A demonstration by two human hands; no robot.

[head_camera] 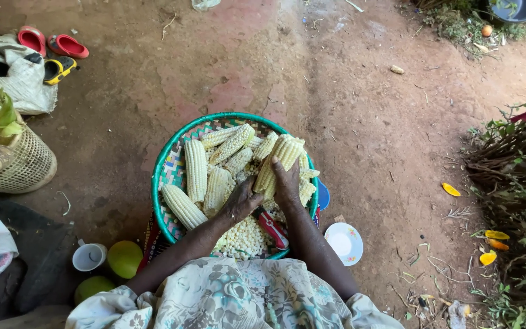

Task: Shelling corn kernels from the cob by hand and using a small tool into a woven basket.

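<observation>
Both hands work one cob over the basket, shelling: the right hand grips it, the left hand curls at its base. Kernels pile below; turning the cob looks next.

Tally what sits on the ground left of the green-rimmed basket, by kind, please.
Red sandals: 2
Yellow-and-black sandal: 1
Woven basket with green leaves: 1
White cup: 1
Yellow-green round fruits: 2
Total: 7
</observation>
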